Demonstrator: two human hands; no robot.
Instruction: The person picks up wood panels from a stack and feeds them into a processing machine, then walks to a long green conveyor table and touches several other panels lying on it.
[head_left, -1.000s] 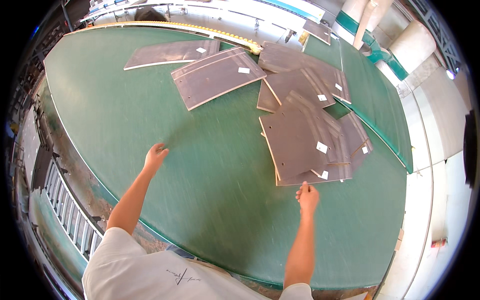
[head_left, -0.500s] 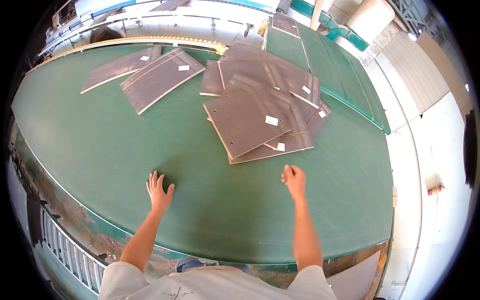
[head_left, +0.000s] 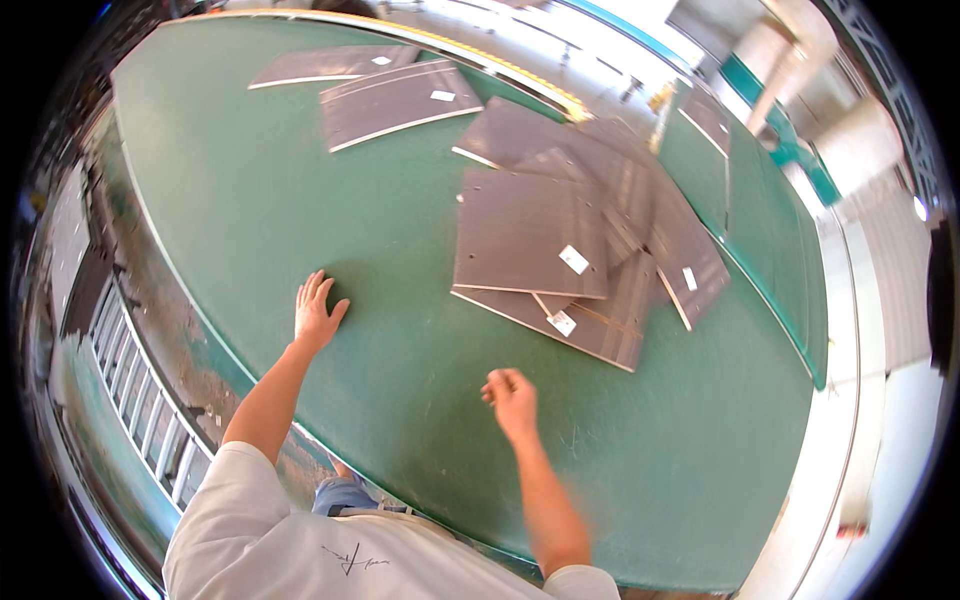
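My left hand (head_left: 318,312) is held out over the green surface (head_left: 240,210) with its fingers stretched apart, holding nothing. The fingers of my right hand (head_left: 512,402) are curled closed, and whatever they may hold is hidden. In front of that hand, a short gap away, lies a loose pile of brown panels. Its uppermost panel (head_left: 525,235) is rectangular, with small holes near its edges and a white label (head_left: 573,260). Another panel (head_left: 610,325) sticks out beneath it. Neither hand touches the pile.
Farther back, two overlapping brown panels (head_left: 400,105) lie apart from the pile. A second green surface (head_left: 775,240) adjoins on the right, bearing a small panel (head_left: 706,118). A yellow-edged strip (head_left: 480,65) runs along the far edge. A metal ladder-like rack (head_left: 140,380) stands lower left.
The whole view has turned, so the panels appear tilted and farther right. My right hand has come nearer my body and leftward, away from the pile. My left hand remains spread.
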